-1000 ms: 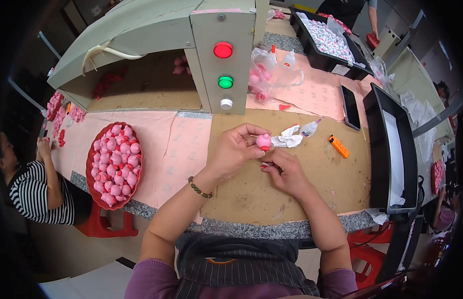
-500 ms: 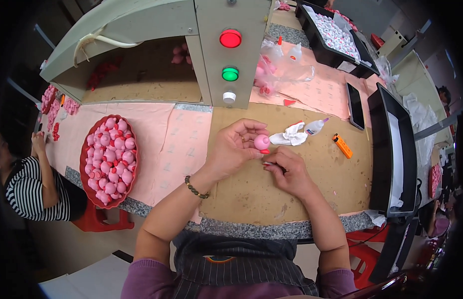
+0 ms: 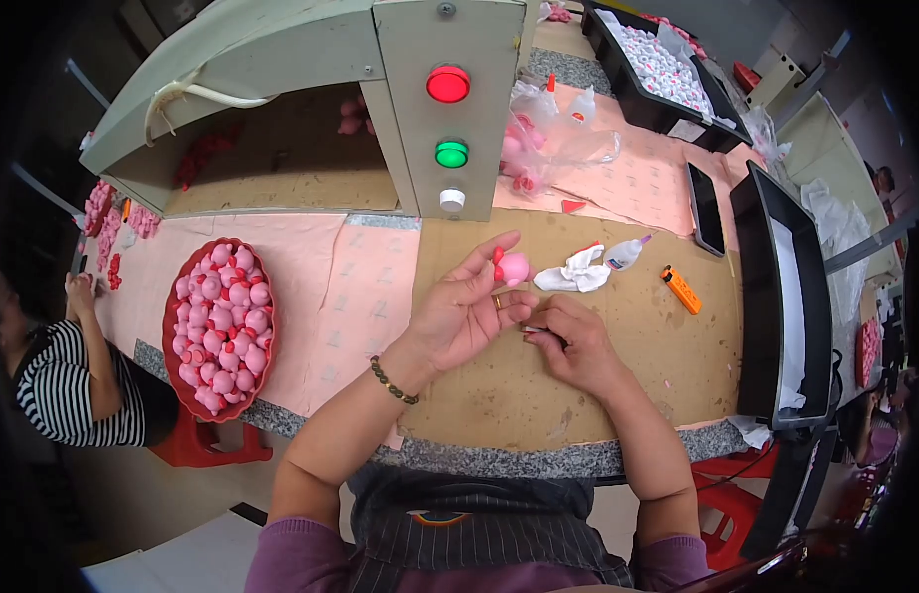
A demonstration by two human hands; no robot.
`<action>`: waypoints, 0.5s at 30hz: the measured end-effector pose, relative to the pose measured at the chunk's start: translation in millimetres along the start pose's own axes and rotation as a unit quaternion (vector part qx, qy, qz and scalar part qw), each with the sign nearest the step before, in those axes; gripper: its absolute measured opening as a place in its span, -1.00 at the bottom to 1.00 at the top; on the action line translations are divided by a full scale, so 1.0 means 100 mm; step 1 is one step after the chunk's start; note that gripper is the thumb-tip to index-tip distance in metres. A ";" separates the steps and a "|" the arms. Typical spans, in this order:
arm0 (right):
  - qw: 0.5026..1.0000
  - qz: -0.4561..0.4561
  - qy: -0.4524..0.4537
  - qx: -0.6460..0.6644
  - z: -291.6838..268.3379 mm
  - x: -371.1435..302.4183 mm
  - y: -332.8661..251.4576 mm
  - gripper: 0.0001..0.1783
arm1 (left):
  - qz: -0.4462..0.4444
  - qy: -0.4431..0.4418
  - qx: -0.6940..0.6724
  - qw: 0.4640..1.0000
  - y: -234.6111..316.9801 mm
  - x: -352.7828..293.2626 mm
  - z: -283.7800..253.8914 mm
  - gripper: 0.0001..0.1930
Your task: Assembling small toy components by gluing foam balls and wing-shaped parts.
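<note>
My left hand (image 3: pixel 461 314) is palm up over the brown cardboard (image 3: pixel 459 415), its thumb and fingers closed on a small pink toy figure (image 3: pixel 515 268) with a red part. The red part lies toward the thumb and index finger, and the round pink side faces right. Close beside it, my right hand (image 3: pixel 576 344) is curled, with a small thin object (image 3: pixel 531 329) pinched at its fingertips; its kind I cannot make out. Just beyond the right hand lie a crumpled white cloth (image 3: pixel 575 271) and a small clear bottle with a purple tip (image 3: pixel 625 254).
A red basket (image 3: pixel 169 336) full of pink figures stands left. An orange lighter (image 3: pixel 681 290), a phone (image 3: pixel 705 208) and a black tray (image 3: pixel 754 316) lie right. A machine housing with buttons (image 3: pixel 405 119) rises behind. A person in stripes (image 3: pixel 59 371) sits far left.
My left hand has turned the pink figure over, so its red part now points up and left instead of down. My right hand stays nearly in place.
</note>
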State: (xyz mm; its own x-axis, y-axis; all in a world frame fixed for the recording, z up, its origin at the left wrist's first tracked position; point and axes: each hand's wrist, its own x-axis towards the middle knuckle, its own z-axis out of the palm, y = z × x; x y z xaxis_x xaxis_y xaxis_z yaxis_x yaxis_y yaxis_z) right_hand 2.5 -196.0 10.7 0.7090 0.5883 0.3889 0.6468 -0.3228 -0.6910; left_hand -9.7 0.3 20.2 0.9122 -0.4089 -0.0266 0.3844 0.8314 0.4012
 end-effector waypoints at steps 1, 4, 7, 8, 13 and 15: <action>1.000 -0.003 -0.006 -0.007 0.00 0.00 0.01 -0.83 | 0.000 0.000 0.002 1.000 0.00 0.00 0.00 -0.53; 1.000 0.001 0.000 0.001 0.00 0.02 -0.03 -0.82 | -0.009 0.036 0.009 0.999 -0.02 0.00 -0.03 -0.56; 1.000 0.006 -0.002 0.002 0.00 0.02 -0.04 -0.82 | -0.019 0.051 0.002 0.999 -0.04 0.01 -0.06 -0.60; 1.000 0.006 -0.002 0.002 0.00 0.02 -0.04 -0.82 | -0.018 0.056 0.007 0.998 -0.04 0.01 -0.06 -0.63; 1.000 0.007 -0.006 -0.002 -0.01 0.02 -0.06 -0.82 | -0.018 0.069 0.009 0.997 -0.05 0.01 -0.03 -0.67; 1.000 0.000 -0.006 -0.003 -0.01 0.01 -0.05 -0.81 | -0.018 0.081 0.011 0.997 -0.05 0.00 0.00 -0.64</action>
State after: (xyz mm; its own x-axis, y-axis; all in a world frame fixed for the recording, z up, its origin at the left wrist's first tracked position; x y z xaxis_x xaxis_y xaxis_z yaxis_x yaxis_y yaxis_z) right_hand 0.3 -194.5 15.1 0.7057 0.5976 0.3806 0.6481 -0.3275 -0.6876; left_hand -11.3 -4.1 18.5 0.9092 -0.3716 -0.1881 0.4165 0.8082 0.4165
